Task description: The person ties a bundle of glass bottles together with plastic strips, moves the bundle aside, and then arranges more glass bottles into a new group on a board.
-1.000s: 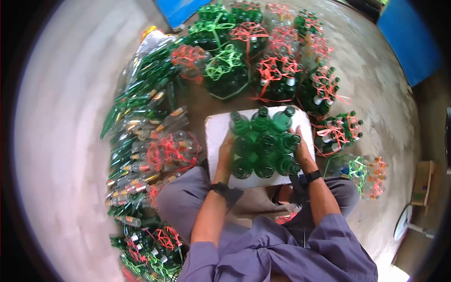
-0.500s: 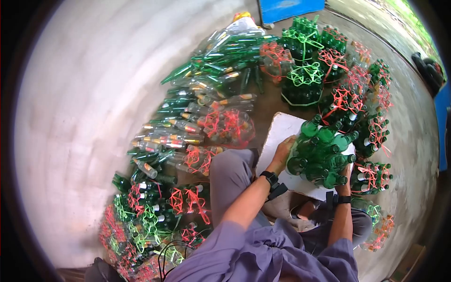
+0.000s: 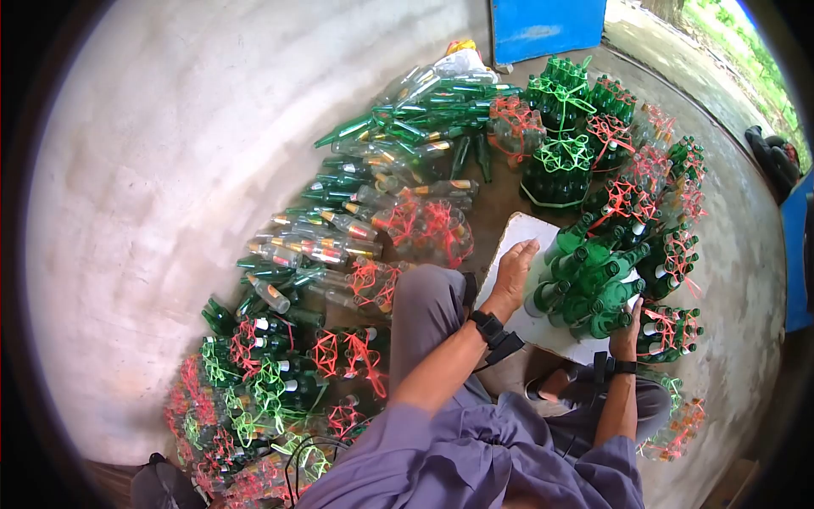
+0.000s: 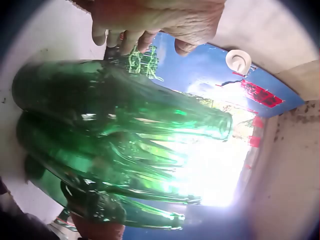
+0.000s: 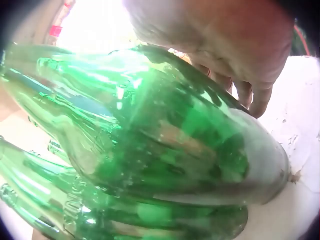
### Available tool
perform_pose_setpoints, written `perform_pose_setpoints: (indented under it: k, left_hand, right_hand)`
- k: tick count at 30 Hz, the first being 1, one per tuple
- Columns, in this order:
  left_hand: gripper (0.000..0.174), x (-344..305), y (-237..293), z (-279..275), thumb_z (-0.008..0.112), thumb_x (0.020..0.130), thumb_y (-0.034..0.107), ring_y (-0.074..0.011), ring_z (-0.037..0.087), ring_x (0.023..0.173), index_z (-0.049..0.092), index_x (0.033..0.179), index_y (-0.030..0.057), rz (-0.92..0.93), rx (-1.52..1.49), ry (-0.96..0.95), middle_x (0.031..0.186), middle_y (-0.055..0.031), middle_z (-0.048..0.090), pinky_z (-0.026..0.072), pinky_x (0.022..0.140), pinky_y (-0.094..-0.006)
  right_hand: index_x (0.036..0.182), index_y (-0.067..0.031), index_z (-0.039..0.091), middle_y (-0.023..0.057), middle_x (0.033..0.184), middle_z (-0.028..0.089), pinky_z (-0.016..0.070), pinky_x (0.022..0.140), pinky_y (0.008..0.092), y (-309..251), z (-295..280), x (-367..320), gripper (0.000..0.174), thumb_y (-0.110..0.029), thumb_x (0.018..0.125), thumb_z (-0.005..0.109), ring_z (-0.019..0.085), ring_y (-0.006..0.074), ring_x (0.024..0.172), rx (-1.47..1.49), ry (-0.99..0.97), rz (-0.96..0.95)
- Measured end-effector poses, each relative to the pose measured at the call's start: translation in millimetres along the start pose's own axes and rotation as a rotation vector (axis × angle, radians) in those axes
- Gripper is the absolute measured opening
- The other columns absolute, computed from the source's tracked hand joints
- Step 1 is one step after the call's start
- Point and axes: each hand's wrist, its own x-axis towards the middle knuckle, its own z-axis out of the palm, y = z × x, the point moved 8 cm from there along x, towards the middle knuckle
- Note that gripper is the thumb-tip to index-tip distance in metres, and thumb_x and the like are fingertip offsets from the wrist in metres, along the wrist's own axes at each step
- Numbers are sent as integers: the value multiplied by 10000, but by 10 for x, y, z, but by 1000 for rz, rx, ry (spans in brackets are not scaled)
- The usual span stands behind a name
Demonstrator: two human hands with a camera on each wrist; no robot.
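Note:
Several green glass bottles [image 3: 593, 276] stand upright in a tight cluster on a white board [image 3: 536, 329] in front of the person's lap. To their left, the left hand [image 3: 514, 273] is held over the board with its fingers extended. A gap shows between that hand [image 4: 160, 22] and the nearest bottle [image 4: 75, 95] in the left wrist view. On the cluster's other side is the right hand [image 3: 626, 335], partly hidden by bottles in the head view. Its fingers [image 5: 243, 92] lie fairly straight along the outer bottle [image 5: 200, 135] in the right wrist view.
Bundles of bottles tied with green string [image 3: 564, 157] and red string [image 3: 632, 199] surround the board at the back and right. Loose bottles [image 3: 339, 225] lie piled along the wall at left. More tied bundles [image 3: 271, 382] stand at lower left. A blue panel [image 3: 547, 34] is at the back.
The head view has turned left, so the board and bottles appear further right. The left hand has drawn away from the bottles' side; the right hand remains beside them.

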Motion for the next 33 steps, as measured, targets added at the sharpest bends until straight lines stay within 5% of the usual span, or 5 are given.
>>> perform_pose_setpoints:
  k: [3, 6, 12, 18, 33]
  left_hand:
    - [416, -190, 355, 67, 623, 1004, 417, -177, 592, 1195, 645, 1236, 72, -6, -60, -48, 1199, -68, 697, 399, 1021, -381]
    - [350, -423, 771, 102, 605, 1024, 357, -177, 619, 1169, 641, 1224, 73, 12, -73, -139, 1193, -93, 704, 424, 996, -353]
    - [266, -1053, 1659, -239, 623, 1021, 184, -136, 662, 1048, 632, 1228, 17, 235, 63, -229, 1111, -95, 725, 477, 913, -283]
    - [237, -1651, 2062, -1034, 657, 972, 114, -115, 666, 1028, 669, 1180, 1, 584, 527, 42, 1073, -58, 731, 511, 922, -275]
    - [356, -2173, 1116, -3975, 709, 885, 248, -268, 738, 908, 694, 1134, -6, 88, 1047, 521, 963, -197, 751, 555, 838, -358]
  right_hand:
    - [1638, -104, 87, 193, 1607, 349, 504, 991, 408, -289, 6, -75, 716, -379, 1079, 441, 515, 303, 1310, 259, 154, 193]
    - [1611, -58, 246, 187, 1660, 278, 138, 1214, 579, -362, -99, -112, 995, -792, 947, 345, 202, 351, 1552, 329, 343, 442]
    - [1491, -52, 450, 120, 1478, 533, 366, 1122, 391, -347, -499, 3, 768, -651, 1011, 432, 534, 265, 1299, 520, 566, 325]
    - [1547, -14, 361, 170, 1555, 454, 331, 1163, 413, -937, -474, -146, 772, -604, 1048, 369, 447, 285, 1421, 471, 557, 267]
    - [1544, -10, 367, 180, 1532, 486, 370, 1165, 410, -1605, -686, -464, 642, -468, 1095, 367, 499, 275, 1396, 304, 478, 161]
